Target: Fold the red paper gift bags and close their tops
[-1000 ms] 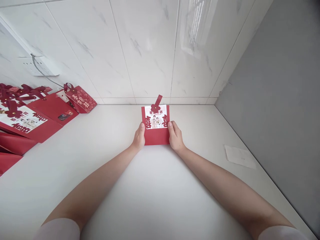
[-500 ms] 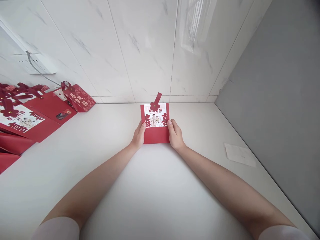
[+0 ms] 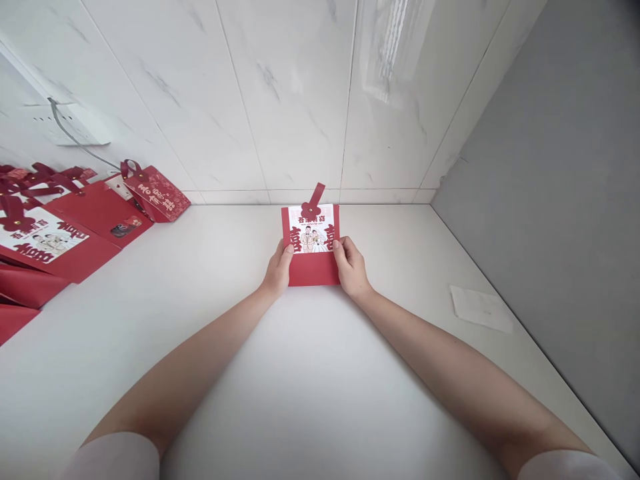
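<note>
A red gift bag (image 3: 314,270) faces me near the wall, held by both its sides. Its front carries a white printed card (image 3: 313,237) with a cartoon couple and red characters. At the top, a dark red flower-shaped tag with a strap handle (image 3: 313,200) leans up to the right. My left hand (image 3: 278,270) is closed on the left edge, thumb on the front. On the right edge my right hand (image 3: 352,267) grips the same way. The fingers behind the bag are hidden.
Several more red gift bags (image 3: 100,247) with strap handles crowd the far left of the white table (image 3: 320,380). A socket plate (image 3: 70,125) with a grey cable is on the tiled wall (image 3: 300,100). To the right lies a white sheet (image 3: 481,309), beside a grey panel (image 3: 560,200).
Almost nothing differs. Both hands keep hold of the gift bag, and the view has shifted very slightly.
</note>
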`<state>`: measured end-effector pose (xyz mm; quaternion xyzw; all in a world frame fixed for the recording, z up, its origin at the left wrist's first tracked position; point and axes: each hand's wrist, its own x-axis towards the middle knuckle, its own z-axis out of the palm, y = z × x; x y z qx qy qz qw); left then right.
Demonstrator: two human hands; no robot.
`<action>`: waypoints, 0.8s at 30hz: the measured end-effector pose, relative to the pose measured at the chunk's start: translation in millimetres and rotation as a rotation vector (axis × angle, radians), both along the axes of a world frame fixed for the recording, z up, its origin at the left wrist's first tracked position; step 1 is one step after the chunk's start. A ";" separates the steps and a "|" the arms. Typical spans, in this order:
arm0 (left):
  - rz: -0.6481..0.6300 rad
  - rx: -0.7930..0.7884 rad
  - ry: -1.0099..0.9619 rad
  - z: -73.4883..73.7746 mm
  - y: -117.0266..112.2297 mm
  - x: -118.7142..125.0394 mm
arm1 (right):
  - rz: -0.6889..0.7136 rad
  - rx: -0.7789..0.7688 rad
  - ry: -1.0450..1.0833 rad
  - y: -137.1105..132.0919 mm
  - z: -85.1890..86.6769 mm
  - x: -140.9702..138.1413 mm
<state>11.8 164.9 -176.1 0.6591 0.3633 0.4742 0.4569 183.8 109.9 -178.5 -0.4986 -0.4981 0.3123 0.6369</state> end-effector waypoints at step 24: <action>-0.056 0.139 0.166 5.7 -5.7 -0.3 | -0.119 0.127 -0.149 -9.3 3.5 -6.5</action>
